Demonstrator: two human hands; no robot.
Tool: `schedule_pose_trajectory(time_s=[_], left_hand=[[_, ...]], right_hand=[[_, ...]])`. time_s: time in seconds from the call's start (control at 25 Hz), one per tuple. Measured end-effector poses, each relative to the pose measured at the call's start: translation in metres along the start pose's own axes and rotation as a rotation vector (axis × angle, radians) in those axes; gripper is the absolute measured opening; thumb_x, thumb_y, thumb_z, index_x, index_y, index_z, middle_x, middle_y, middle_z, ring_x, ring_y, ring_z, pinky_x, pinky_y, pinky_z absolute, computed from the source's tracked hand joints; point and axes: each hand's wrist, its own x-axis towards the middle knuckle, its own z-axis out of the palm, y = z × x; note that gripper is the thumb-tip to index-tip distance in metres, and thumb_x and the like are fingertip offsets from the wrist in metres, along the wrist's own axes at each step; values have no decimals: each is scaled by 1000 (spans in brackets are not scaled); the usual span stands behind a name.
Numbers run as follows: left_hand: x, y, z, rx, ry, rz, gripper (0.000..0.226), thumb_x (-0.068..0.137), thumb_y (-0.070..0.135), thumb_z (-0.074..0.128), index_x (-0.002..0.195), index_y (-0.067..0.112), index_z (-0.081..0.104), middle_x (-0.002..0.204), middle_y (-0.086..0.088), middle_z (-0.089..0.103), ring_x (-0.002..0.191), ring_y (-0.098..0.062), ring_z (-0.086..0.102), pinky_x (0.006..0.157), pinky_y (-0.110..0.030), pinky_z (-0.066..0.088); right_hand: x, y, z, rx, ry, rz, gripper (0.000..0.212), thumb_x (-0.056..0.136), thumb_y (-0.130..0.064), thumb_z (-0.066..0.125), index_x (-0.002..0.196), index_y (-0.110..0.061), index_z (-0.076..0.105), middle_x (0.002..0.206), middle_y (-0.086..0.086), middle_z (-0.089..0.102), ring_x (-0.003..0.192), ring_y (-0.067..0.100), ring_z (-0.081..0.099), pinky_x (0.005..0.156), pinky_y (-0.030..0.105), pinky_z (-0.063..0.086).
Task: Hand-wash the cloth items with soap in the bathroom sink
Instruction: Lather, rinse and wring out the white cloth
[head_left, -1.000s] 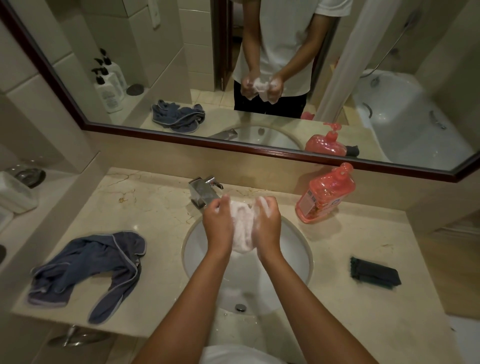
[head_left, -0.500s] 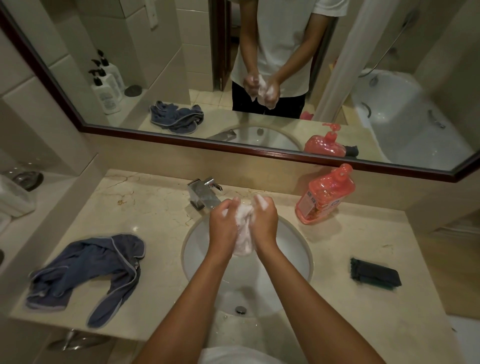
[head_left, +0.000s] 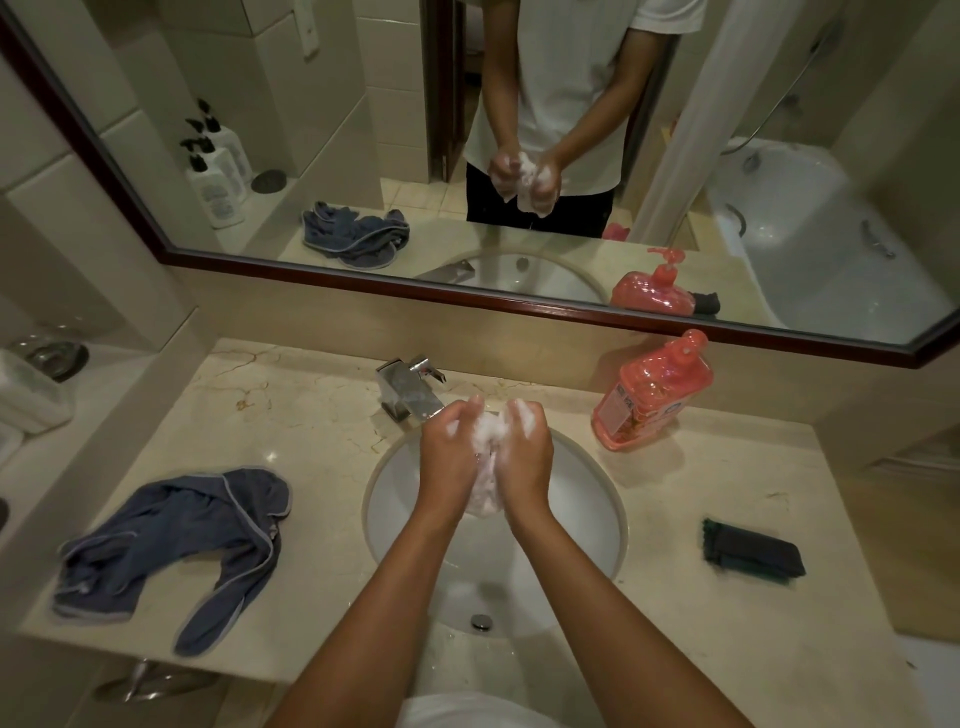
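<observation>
Head view: left hand (head_left: 451, 457) & right hand (head_left: 525, 457) both grip 1 sudsy white cloth (head_left: 485, 478), bunched betw. them above the sink (head_left: 597, 499), just in front of the faucet (head_left: 408, 389). Blue cloth (head_left: 171, 545) lies on tabletop (head_left: 675, 597) left; pink soap bottle (head_left: 652, 392) stands right.

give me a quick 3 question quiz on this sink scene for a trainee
1. True or false: both hands grip the white cloth over the sink.
2. Which item lies on the counter to the person's left? A) soap bottle B) blue garment C) dark folded cloth
3. Fill in: the pink soap bottle stands to the ____ of the faucet.

Key
1. True: left hand and right hand clutch it, all sudsy.
2. B: the blue garment; the dark folded cloth is on the right.
3. right
</observation>
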Motion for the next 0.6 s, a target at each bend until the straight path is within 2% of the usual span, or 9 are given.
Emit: schedule_pose_trajectory(time_s=[0.04,0.08,0.12,0.16,0.2,0.28,0.36,0.48,0.6], left_hand=[[-1,0,0,10,-8,8,40,104,35,54,76,7,61,74,-8,64,72,-20,59,71,-33,47],[-1,0,-2,1,-2,-6,41,104,39,53,76,10,60,73,-6,62,72,-18,59,71,-32,46],[0,0,-4,-20,22,-45,42,104,43,50,78,12,60,75,-5,63,74,-18,60,72,-32,47],[1,0,-7,-58,48,-84,43,104,47,46,83,13,62,80,-4,66,78,-18,63,74,-32,49],[4,-1,-10,-92,65,-114,45,105,50,41,89,15,64,88,-4,69,84,-19,66,78,-34,50],[8,-1,-15,-95,55,-90,42,108,45,36,97,18,66,100,-1,68,96,-20,65,84,-33,51],[6,2,-14,-87,-7,-39,32,110,29,37,99,18,65,102,5,64,97,-11,62,79,-21,50],[2,2,-12,-57,-109,38,32,111,22,33,102,15,63,103,8,62,85,12,60,72,-6,46],[6,-2,-13,-115,-108,43,27,110,27,37,106,18,62,106,2,64,91,4,62,80,-12,49]], right_hand=[[1,-4,-4,45,-43,56,26,107,-35,43,117,-20,61,109,-2,66,96,13,62,85,30,48],[1,-7,-9,97,-96,110,33,107,-34,43,125,-14,61,105,-11,56,102,11,61,90,28,46],[1,-8,-13,155,-163,150,37,107,-35,46,128,-9,61,119,-1,67,109,13,63,95,30,46],[2,-5,-18,184,-225,169,40,103,-39,52,126,-8,63,133,12,57,110,19,66,95,33,49],[3,-2,-22,181,-290,171,41,96,-46,61,118,-12,68,114,13,71,105,23,69,91,36,52],[7,5,-28,110,-412,135,45,80,-52,70,111,-19,72,106,8,76,98,23,73,83,36,56],[12,7,-30,32,-501,106,39,77,-47,75,108,-24,73,102,1,77,94,18,74,81,34,57],[18,4,-34,-80,-533,65,21,85,-37,78,81,-18,71,78,-1,74,72,12,70,68,27,51],[23,6,-42,-50,-561,59,32,83,-36,80,84,-5,72,76,9,71,69,18,67,65,28,49]])
